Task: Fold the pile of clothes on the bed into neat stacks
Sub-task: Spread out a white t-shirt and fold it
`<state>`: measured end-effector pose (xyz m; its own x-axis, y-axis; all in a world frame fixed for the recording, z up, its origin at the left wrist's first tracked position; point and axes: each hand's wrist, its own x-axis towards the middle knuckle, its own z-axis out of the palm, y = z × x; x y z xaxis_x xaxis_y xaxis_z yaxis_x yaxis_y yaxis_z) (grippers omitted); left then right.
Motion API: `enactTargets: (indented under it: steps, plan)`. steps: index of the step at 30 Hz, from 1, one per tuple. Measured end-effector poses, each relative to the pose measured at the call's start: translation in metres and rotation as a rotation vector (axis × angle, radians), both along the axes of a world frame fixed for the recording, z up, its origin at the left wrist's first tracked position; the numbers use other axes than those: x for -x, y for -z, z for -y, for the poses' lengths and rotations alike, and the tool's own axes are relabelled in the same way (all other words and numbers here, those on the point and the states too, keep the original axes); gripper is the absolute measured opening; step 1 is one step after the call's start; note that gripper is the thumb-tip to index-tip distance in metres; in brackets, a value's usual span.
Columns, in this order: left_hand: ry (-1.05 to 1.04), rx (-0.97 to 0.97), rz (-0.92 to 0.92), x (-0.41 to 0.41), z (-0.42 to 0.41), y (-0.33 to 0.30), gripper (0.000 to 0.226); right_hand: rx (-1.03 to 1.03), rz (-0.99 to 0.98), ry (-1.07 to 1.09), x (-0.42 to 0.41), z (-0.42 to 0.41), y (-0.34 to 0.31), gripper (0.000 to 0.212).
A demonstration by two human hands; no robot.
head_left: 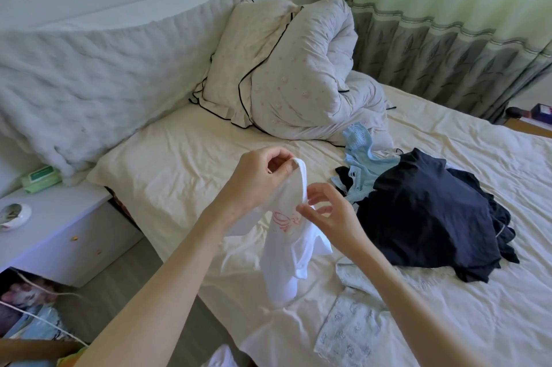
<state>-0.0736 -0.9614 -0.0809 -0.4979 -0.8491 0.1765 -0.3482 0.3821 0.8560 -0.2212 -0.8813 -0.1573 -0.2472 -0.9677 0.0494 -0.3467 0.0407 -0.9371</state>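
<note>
While the left hand [257, 178] pinched the top edge of the white top [286, 241] between thumb and curled fingers, the right hand [325, 214] met the same cloth just below, its fingertips closed lightly on a fold at the side. Both grips were therefore clamped on the one garment, near each other, with the cloth raised above the bed [185, 157]. The top hung bunched and twisted; a red print showed on its front, and its lower end touched the sheet.

The pile [424, 214] lay to the right, apart from the hands: a dark garment uppermost, with a light blue lace piece [361, 154] beside it toward the duvet [301, 73]. A pale printed garment [352, 333] lay flat near the bed's front edge, just below the hanging top.

Judged stage: early, with the top being opened out before its first fold.

Risks from here:
- Both grips sat close together on one edge, so the top could stay twisted when laid down, giving an uneven fold.
- The right fingertip hold looked shallow; a shake could pull the cloth free.
- The trailing end could drag and disturb the printed garment beneath it.
</note>
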Motion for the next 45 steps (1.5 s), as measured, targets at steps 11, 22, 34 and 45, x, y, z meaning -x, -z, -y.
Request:
enactTargets:
  steps: [11, 22, 34, 45]
  plan:
    - [-0.039, 0.026, 0.035, -0.009, 0.001, -0.012, 0.004, 0.042, -0.240, 0.080, -0.007, 0.007, 0.018, 0.013]
    - [-0.197, 0.059, -0.017, -0.027, 0.006, -0.016, 0.010, 0.018, -0.191, -0.065, -0.015, -0.004, 0.049, 0.061]
    - [-0.294, 0.020, 0.170, -0.066, 0.032, 0.000, 0.011, 0.057, 0.009, 0.206, 0.034, -0.001, 0.022, 0.020]
    - [-0.227, -0.166, 0.391, -0.094, -0.014, 0.065, 0.010, -0.114, -0.272, 0.241, 0.069, -0.040, 0.002, 0.016]
